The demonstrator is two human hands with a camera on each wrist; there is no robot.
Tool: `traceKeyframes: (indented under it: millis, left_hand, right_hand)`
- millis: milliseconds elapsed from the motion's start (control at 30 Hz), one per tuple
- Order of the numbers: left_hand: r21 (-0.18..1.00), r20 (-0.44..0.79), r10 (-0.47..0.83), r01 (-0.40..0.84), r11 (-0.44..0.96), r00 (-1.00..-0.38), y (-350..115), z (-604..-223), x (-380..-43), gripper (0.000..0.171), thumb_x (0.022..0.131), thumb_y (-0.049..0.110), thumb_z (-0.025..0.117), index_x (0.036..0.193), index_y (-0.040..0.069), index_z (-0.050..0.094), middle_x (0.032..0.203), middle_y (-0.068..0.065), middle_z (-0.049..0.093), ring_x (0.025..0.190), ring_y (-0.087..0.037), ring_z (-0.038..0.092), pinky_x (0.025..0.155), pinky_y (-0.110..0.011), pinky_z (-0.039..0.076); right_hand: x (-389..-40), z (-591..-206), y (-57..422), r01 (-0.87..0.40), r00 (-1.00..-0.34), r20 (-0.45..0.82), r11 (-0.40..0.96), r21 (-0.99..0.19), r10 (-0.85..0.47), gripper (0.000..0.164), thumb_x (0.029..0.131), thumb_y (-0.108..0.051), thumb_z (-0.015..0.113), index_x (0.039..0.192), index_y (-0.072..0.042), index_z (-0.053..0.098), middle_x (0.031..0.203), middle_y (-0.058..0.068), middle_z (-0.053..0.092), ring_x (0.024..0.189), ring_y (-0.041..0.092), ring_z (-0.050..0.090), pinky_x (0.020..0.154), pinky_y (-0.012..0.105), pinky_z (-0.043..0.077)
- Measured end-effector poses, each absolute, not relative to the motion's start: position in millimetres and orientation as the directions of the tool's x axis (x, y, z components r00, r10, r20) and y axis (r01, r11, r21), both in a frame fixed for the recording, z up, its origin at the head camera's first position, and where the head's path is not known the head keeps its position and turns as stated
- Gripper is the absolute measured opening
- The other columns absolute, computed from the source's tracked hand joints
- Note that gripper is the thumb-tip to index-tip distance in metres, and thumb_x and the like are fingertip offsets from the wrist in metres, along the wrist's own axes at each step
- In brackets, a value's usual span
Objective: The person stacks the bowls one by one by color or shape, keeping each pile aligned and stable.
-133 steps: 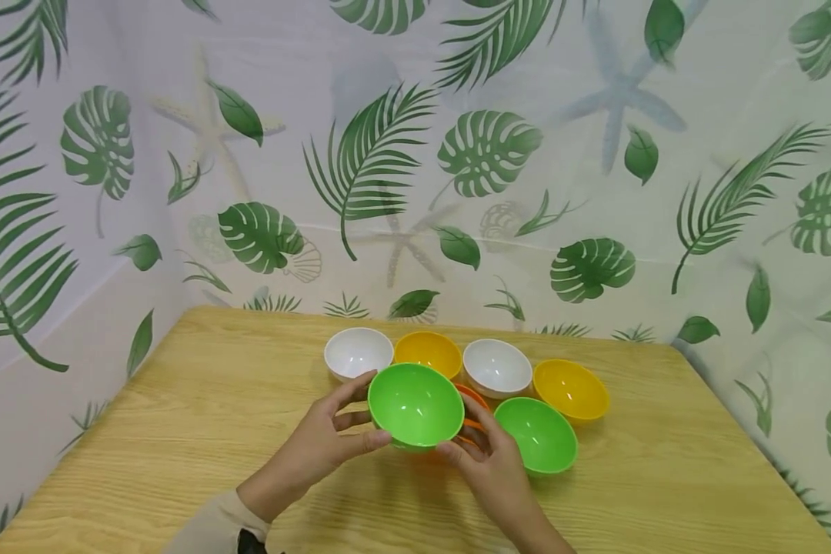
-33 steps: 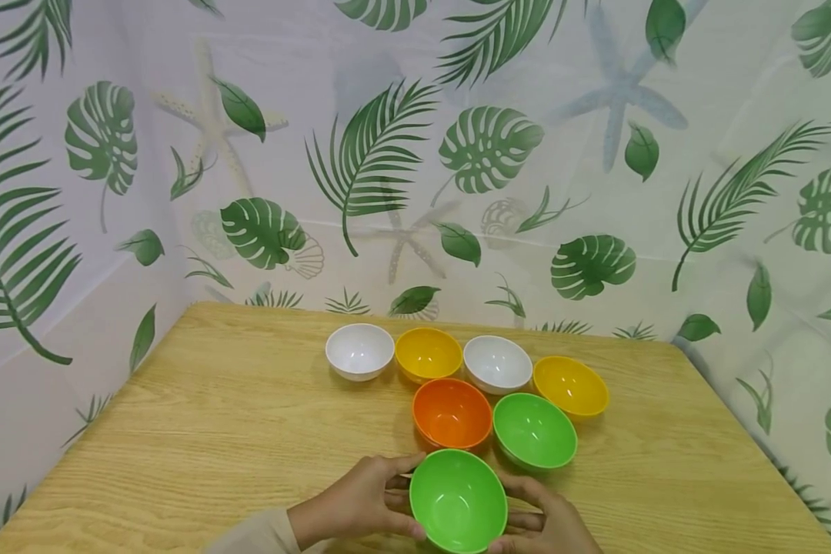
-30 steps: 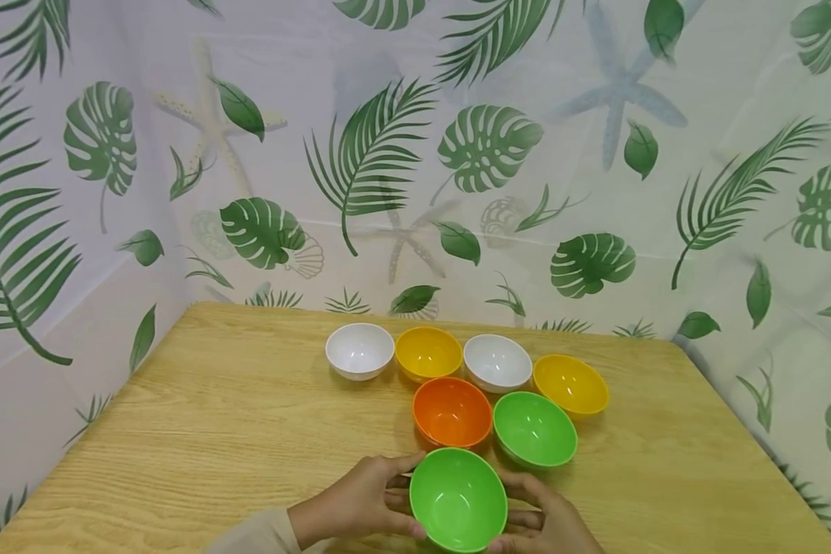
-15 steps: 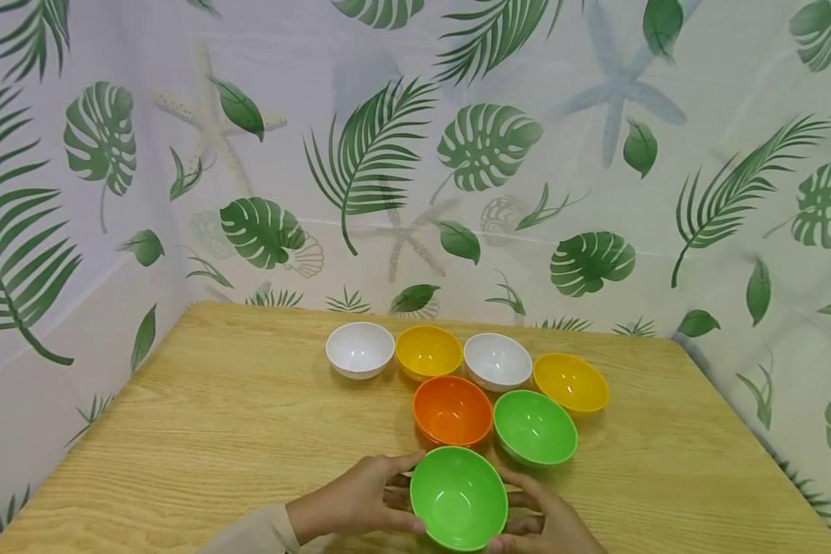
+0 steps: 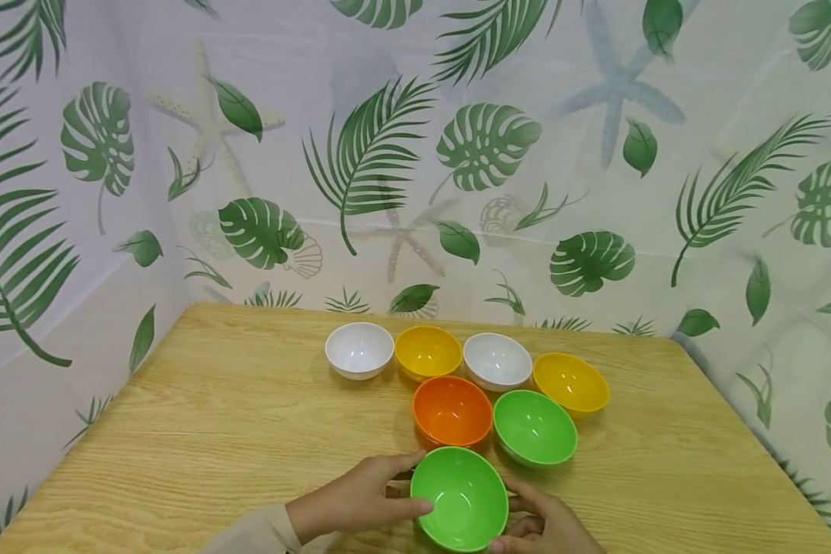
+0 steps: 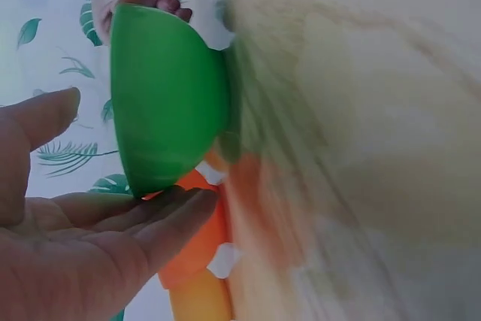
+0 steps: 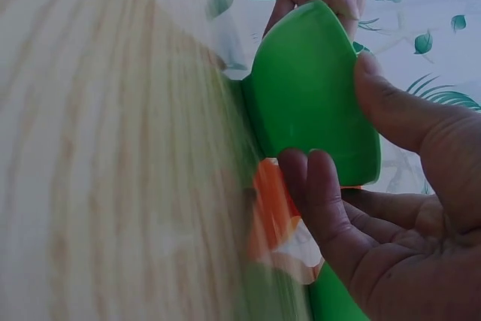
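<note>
A green bowl [image 5: 460, 500] stands upright on the table at the front, just before the orange bowl [image 5: 452, 412]. My left hand [image 5: 363, 496] is at its left side. In the left wrist view the straight fingers [image 6: 161, 223] lie along the bowl's wall, and the thumb [image 6: 49, 114] stands off from the rim. From the right, my right hand [image 5: 543, 519] holds the bowl. The right wrist view shows that thumb [image 7: 376, 84] at the rim and curled fingers [image 7: 319, 193] against the wall. A second green bowl [image 5: 535, 429] sits to the right of the orange one.
Behind them runs a row of a white bowl [image 5: 359, 351], a yellow bowl [image 5: 428, 353], another white bowl [image 5: 497, 362] and another yellow bowl [image 5: 571, 383]. The wooden table [image 5: 215, 431] ends at a leaf-patterned backdrop [image 5: 498, 254].
The green bowl was held up over the orange bowl; it came down and towards me to the table's front. Lately my left thumb has moved off its rim, while the bowl stays put.
</note>
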State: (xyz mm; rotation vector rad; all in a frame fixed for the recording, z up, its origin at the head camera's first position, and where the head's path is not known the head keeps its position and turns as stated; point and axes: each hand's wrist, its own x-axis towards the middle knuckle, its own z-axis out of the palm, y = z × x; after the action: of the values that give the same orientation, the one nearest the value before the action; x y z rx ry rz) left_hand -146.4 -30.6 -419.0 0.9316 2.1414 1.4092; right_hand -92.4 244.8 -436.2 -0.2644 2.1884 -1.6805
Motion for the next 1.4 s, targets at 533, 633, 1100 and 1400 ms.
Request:
traceKeyframes:
  millis: [533,633,1100,1400]
  left_hand:
    - [0.793,0.047,0.687,0.446,0.416,-0.725,-33.7,-398.4,-149.9,0.05,0.092,0.039,0.056,0.128,0.004,0.054,0.128,-0.006,0.054,0.118,-0.021,0.047,0.091,-0.034,0.044]
    - [0.769,0.071,0.686,0.478,0.425,-0.724,-35.9,-393.4,-151.8,0.043,0.092,0.039,0.056,0.123,0.011,0.059,0.124,0.001,0.057,0.117,-0.017,0.047,0.093,-0.036,0.041]
    - [0.846,0.278,0.565,0.477,0.24,-0.777,-16.4,-382.8,-158.6,0.022,0.097,0.021,0.051,0.095,0.006,0.067,0.096,0.001,0.064,0.093,-0.008,0.057,0.081,-0.025,0.048]
    - [0.851,0.346,0.471,0.483,0.206,-0.811,10.4,-376.2,-159.4,0.032,0.1,0.027,0.044,0.106,0.006,0.067,0.105,-0.001,0.064,0.1,-0.014,0.056,0.084,-0.027,0.047]
  right_hand:
    - [-93.3,-434.5,249.8,0.097,-0.877,-0.202,0.252,-0.963,-0.435,0.085,0.08,-0.023,0.073,0.135,0.02,0.024,0.114,0.018,0.058,0.097,0.027,0.06,0.082,0.033,0.05]
    - [-92.6,-434.1,253.8,0.118,-0.872,-0.229,0.268,-0.956,-0.433,0.084,0.081,-0.024,0.072,0.136,0.018,0.026,0.113,0.018,0.059,0.097,0.028,0.06,0.082,0.033,0.05]
    - [-90.2,-429.7,273.3,0.039,-0.917,-0.177,0.364,-0.931,-0.356,0.041,0.098,-0.026,0.048,0.116,0.01,0.055,0.098,0.01,0.061,0.076,0.015,0.057,0.068,0.028,0.052]
    - [-87.4,-423.5,280.0,0.034,-0.983,-0.111,0.448,-0.893,-0.147,0.036,0.092,-0.026,0.058,0.109,0.005,0.061,0.093,0.011,0.063,0.073,0.015,0.058,0.069,0.028,0.053]
